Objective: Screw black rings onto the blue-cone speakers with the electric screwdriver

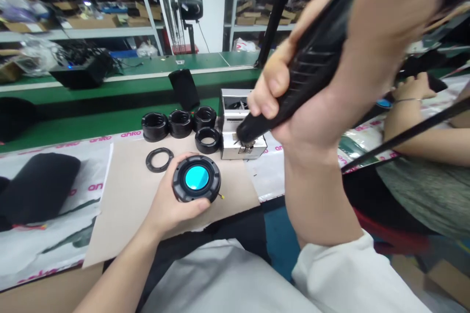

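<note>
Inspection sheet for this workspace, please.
Surface: beige card over white printed plastic.
Job's things: lensed black housing, four black rings, flat gasket, silver screw feeder.
Clutter: black foam pad at left.
Grips: left hand holds the housing; right hand holds a black electric screwdriver, tip at the feeder.
Cables: black cord crossing right.
Surroundings: steel shelves with cartons; co-worker's hand at right.
</note>
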Tool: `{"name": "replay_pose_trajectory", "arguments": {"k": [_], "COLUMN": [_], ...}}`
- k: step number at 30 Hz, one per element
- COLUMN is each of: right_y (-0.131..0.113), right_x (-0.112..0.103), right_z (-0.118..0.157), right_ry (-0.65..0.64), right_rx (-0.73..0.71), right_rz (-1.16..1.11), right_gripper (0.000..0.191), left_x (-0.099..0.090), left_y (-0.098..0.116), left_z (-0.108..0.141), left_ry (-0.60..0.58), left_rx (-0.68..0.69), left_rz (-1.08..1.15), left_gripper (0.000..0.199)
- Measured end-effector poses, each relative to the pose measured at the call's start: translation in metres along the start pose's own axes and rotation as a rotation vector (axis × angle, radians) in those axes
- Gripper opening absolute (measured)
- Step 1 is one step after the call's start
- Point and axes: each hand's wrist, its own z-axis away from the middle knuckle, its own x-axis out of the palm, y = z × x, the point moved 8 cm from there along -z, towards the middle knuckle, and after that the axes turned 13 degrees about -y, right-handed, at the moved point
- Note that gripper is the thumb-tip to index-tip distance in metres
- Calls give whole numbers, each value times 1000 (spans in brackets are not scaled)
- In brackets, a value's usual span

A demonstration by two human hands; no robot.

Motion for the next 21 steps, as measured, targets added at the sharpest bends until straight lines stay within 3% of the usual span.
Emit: {"name": "replay_pose_trajectory", "arguments": {"k": [3,6,8,13,18,21], "right_y": [31,74,88,94,103,88], "right_x": [-29,-41,-42,-37,-35,-41], "right_z": [1,4,6,12,23,22], "right_ry": [106,179,178,125,49,111], "right_rx": [-106,21,64,80,219,131], "right_rz": [-65,-34,-40,-64,-119,-146], "right_gripper": [45,52,55,55,53,49], "left_x": [0,-1,-2,-2,0,0], "left_y": [-2,-3,-3,-3,-3,-1], "left_z": [0,-1,-1,0,-1,-2], "left_ry": [-4,6,8,4,0,2], "left_rx": [-5,-9,-5,9,-6,3], "left_rz": [30,38,27,9,40,36], "left_gripper": [83,82,82,82,83,83]}}
